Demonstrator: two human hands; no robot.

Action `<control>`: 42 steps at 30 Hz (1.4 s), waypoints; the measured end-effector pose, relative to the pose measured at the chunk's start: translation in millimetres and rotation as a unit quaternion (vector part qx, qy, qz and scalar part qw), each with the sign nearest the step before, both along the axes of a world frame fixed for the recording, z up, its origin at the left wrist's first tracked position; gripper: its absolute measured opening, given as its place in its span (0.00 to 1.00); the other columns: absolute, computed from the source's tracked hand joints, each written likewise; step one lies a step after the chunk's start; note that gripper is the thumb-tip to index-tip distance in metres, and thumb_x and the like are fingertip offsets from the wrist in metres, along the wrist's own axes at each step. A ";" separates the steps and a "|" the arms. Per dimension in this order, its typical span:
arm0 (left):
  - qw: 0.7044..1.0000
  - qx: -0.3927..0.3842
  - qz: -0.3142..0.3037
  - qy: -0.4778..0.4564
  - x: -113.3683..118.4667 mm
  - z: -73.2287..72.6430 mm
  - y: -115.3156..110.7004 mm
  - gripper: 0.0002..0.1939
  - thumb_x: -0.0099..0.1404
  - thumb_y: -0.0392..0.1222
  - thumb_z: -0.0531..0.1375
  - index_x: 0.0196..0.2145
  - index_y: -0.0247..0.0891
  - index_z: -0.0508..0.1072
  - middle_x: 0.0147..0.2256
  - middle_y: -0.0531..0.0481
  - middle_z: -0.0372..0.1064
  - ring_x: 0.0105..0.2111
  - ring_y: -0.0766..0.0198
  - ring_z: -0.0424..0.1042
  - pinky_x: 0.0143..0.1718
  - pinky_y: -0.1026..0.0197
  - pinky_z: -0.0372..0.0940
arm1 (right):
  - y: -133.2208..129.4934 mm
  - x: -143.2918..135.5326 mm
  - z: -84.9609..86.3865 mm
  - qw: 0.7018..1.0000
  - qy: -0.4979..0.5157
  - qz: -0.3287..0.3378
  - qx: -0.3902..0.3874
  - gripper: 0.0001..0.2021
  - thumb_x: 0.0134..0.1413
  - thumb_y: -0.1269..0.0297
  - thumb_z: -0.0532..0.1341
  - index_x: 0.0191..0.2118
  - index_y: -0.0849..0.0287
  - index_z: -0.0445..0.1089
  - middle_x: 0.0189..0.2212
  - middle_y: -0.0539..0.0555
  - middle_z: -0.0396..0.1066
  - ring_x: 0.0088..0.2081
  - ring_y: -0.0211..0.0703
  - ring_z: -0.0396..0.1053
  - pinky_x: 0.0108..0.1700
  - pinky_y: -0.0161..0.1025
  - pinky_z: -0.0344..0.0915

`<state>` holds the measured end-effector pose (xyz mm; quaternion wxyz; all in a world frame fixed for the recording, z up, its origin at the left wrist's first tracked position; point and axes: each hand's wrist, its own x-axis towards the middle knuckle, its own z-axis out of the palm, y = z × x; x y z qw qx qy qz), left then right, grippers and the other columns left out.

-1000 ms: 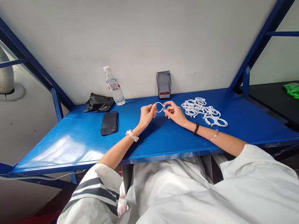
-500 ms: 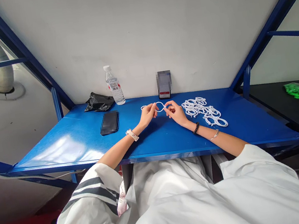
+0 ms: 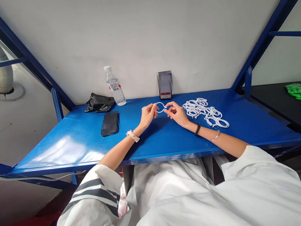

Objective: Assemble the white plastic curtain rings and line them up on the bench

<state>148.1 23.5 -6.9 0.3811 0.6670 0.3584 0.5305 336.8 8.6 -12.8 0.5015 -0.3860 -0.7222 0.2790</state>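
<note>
A thin white ring is held up between my two hands over the middle of the blue table. My left hand pinches its left side, with thumb and fingers pressed together. On the ring's right side, near a small joint, the fingertips of my right hand are closed. Just right of that hand lies a loose pile of white rings, several of them overlapping. The finer detail at the joint is too small to tell.
Toward the wall stand a water bottle and a propped-up phone. A crumpled black bag and a flat dark object lie at the left. Blue frame bars slope up on both sides. Green items lie at the far right.
Both hands keep their places and their hold on the ring. The white piece seen by the left fingers before is now mostly hidden behind them.
</note>
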 end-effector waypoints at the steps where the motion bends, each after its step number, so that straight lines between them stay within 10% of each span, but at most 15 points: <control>1: 1.000 0.002 0.004 0.001 0.0 -0.5 0.5 0.33 0.63 0.74 0.55 0.28 0.37 0.70 0.17 0.54 0.64 0.18 0.68 0.62 0.23 0.63 0.59 | -0.1 0.0 0.2 1.000 -0.003 0.000 0.002 0.21 0.57 0.40 0.63 0.43 0.53 0.68 0.22 0.46 0.71 0.21 0.38 0.67 0.26 0.37 0.65; 25: 1.000 -0.013 -0.022 0.015 -0.8 -0.1 -0.3 0.32 0.65 0.72 0.54 0.28 0.37 0.68 0.19 0.52 0.65 0.19 0.68 0.64 0.24 0.62 0.60 | 1.4 0.9 -1.6 0.999 -0.021 -0.026 0.026 0.23 0.58 0.36 0.60 0.41 0.53 0.70 0.21 0.47 0.70 0.21 0.41 0.68 0.28 0.38 0.65; 34: 0.995 0.000 -0.071 0.070 0.4 -5.2 -2.8 0.36 0.62 0.67 0.62 0.56 0.35 0.67 0.22 0.56 0.67 0.21 0.66 0.67 0.24 0.65 0.62 | 0.3 0.6 -0.7 0.999 -0.008 -0.025 0.033 0.22 0.60 0.38 0.59 0.38 0.54 0.70 0.20 0.47 0.68 0.20 0.39 0.65 0.27 0.38 0.63; 42: 0.990 0.037 -0.062 0.125 -1.3 -0.3 -5.8 0.37 0.62 0.61 0.65 0.60 0.34 0.65 0.24 0.55 0.68 0.23 0.67 0.68 0.26 0.66 0.62 | 0.7 0.7 -0.5 0.999 -0.007 -0.018 0.042 0.22 0.61 0.39 0.59 0.36 0.54 0.71 0.20 0.47 0.68 0.20 0.38 0.64 0.26 0.37 0.62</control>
